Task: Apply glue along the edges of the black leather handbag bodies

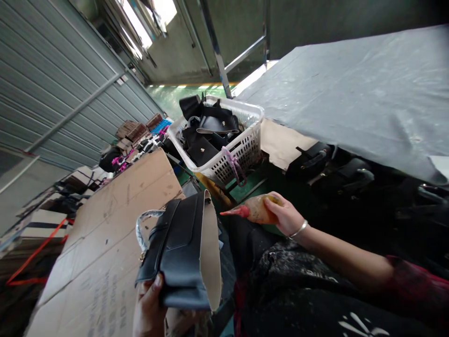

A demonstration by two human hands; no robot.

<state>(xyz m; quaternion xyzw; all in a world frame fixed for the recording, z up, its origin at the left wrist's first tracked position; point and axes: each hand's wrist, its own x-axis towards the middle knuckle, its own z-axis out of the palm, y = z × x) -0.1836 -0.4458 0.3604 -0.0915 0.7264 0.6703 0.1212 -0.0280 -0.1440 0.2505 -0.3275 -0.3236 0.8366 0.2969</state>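
Note:
My left hand (151,299) grips a black handbag (178,248) by its lower left side, thumb on the leather. The bag is tilted, and its open edge with beige lining faces right. A handle wrapped in clear film (143,229) sticks out at its left. In my right hand (285,216) is a squeeze bottle (261,209) of yellowish-orange content, with a red pointed nozzle aimed left at the bag. The nozzle tip is a short gap away from the bag's edge. The fingers behind the bag are hidden.
A white plastic basket (213,171) full of black bag parts stands ahead. Flattened cardboard (115,234) covers the surface at left. A grey-covered table (351,93) is at right, with black bags (315,159) beneath it. Stacked bag pieces (131,133) line the far left.

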